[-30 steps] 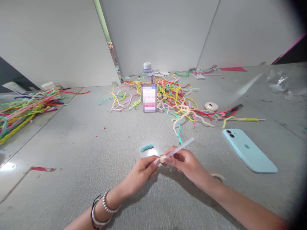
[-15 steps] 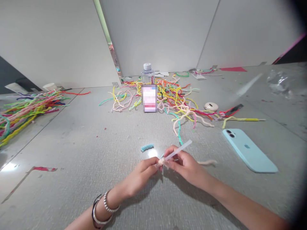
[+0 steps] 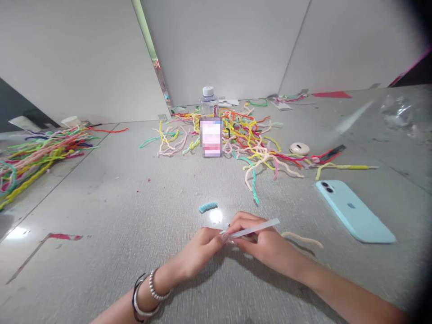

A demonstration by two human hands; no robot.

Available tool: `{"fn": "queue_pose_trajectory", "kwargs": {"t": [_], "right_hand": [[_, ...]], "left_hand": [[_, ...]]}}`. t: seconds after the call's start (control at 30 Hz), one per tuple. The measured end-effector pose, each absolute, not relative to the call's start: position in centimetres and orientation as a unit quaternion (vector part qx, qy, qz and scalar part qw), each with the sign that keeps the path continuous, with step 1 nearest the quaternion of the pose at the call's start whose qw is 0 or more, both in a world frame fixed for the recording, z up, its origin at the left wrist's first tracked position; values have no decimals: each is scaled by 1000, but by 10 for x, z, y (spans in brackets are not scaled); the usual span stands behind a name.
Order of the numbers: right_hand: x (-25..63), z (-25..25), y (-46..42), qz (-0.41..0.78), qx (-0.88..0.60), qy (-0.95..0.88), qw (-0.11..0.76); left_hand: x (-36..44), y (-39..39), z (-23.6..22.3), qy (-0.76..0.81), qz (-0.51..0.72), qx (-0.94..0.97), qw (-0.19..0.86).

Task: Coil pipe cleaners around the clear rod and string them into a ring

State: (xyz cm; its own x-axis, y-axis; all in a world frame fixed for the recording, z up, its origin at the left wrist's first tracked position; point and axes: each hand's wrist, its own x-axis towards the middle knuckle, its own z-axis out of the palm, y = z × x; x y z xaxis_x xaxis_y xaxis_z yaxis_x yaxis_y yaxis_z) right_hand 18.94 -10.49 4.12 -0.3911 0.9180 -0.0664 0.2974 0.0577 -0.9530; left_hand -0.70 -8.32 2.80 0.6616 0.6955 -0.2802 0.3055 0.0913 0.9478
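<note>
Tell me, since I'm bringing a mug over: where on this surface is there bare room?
The widest patch lies between the left yarn pile and the blue coil, with a few specks on it. Another lies nearer the wearer, between left forearm and right forearm. It is crowded around the bottle, amid tangled yarn; the phone takes up room at right.

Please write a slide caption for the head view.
Left hand and right hand meet at a translucent strip, near a ribbed blue piece and a phone.
</note>
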Motion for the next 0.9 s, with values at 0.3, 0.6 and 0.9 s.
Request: {"fn": "queue_pose_trajectory", "kwargs": {"t": [0.3,0.6,0.9], "right_hand": [[186,40,-107,491,-468,-674,292],[194,26,-108,217,-515,-689,462],[200,46,-105,388,-380,-819,186]], "left_hand": [[-6,-82,28,386,173,640,641],[-13,-65,28,481,296,577,591],[-17,-50,26,521,365,534,557]]}}
